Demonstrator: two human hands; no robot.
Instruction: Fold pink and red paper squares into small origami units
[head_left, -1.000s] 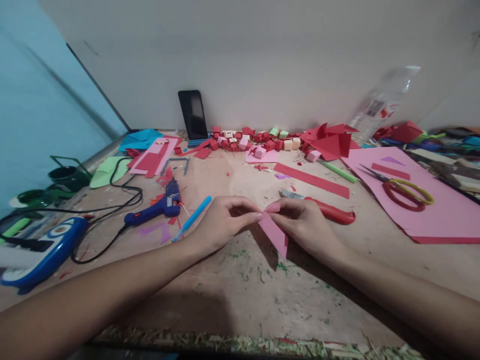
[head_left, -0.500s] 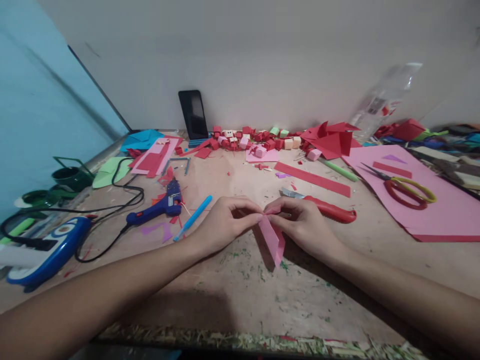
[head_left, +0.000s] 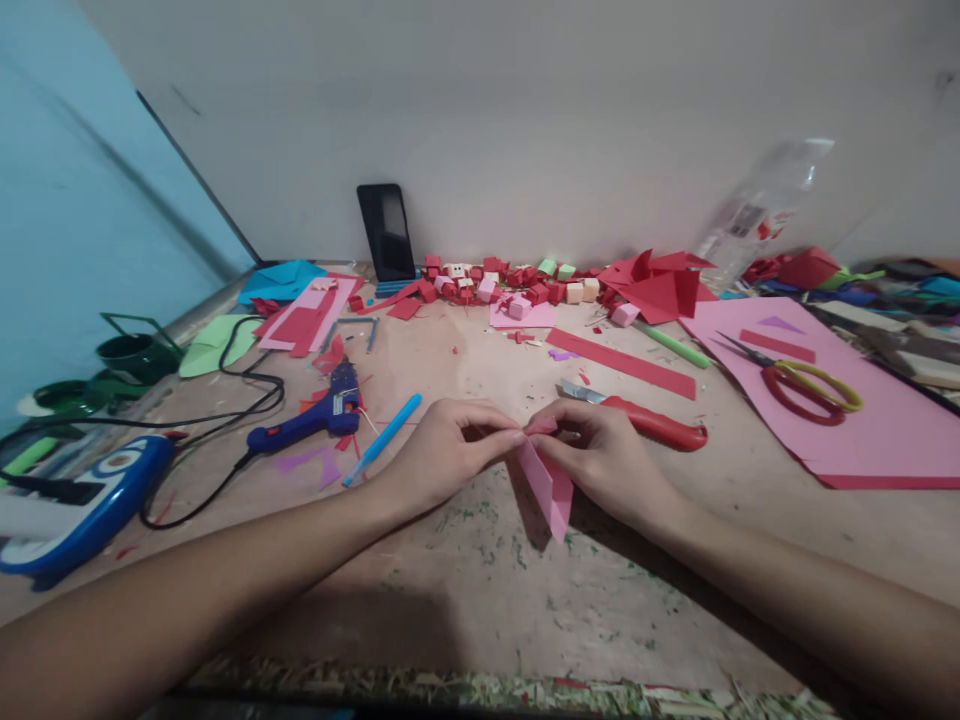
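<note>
Head view: above a scrap-strewn tabletop, the left hand and right hand meet fingertip to fingertip. Each grip is narrowed to a pinch on the upper end of a folded pink paper strip, whose lower tip hangs just over the wood.

The risks, as a judgement: uneven pressure from the two pinches could skew the crease or tear the thin paper. The red-handled utility knife lies just beyond the right knuckles, its blade end showing, and a careless reach could catch it. The blue glue gun trails a cord near the left forearm.

The label on the plastic bottle is too blurred to read, and no other writing is legible.
</note>
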